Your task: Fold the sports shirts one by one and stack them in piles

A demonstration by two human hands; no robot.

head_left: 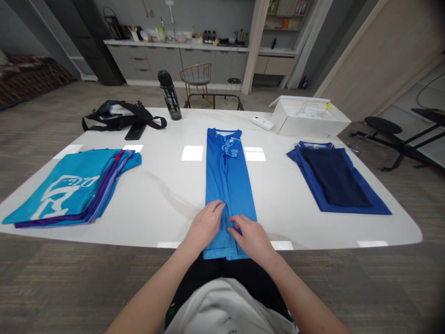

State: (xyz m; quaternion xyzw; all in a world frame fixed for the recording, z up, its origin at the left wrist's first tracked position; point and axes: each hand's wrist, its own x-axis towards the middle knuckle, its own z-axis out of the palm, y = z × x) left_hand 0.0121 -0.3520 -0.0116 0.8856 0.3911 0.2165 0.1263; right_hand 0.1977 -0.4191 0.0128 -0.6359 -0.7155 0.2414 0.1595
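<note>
A blue shirt (229,181), folded into a long narrow strip, lies on the white table (167,185) with its neckline at the far end and its hem at the near edge. On the lower left part of the shirt rests my left hand (206,222), its fingers bent together against the fabric. My right hand (251,234) is over the lower right part, thumb and fingers apart, with nothing visible between them.
At left lies a stack of teal and purple shirts (69,185); at right, a dark blue clothes stack (337,178). Farther back are a black bag (120,116), a phone (135,131), a bottle (170,97), a white device (262,123) and an open white box (309,121).
</note>
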